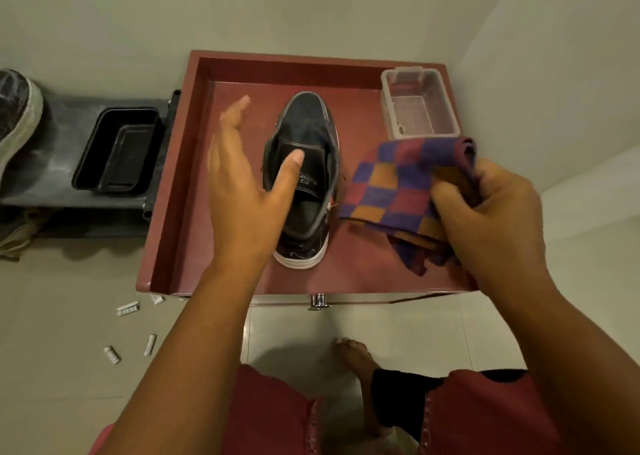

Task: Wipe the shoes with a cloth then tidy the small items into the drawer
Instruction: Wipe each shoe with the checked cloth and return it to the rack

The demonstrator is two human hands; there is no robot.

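Note:
A black shoe (pixel 306 132) with a white sole stands upright on the red-brown cabinet top (pixel 194 212), toe pointing away from me. My left hand (pixel 242 177) hovers spread just left of the shoe, its thumb over the shoe's opening, holding nothing. To the right, my right hand (pixel 491 209) grips a checked purple, red and orange cloth (pixel 394 184), which hangs over the cabinet top beside the shoe. Several small white items (pixel 128 308) lie scattered on the floor at the lower left. A metal drawer knob (pixel 318 301) shows below the cabinet's front edge.
A clear plastic basket (pixel 419 108) sits at the cabinet's back right corner. On a grey rack to the left rest a black tray (pixel 117 150) and a second shoe (pixel 17 119). Walls close in behind and to the right. My bare foot (pixel 356 357) stands on the tiled floor.

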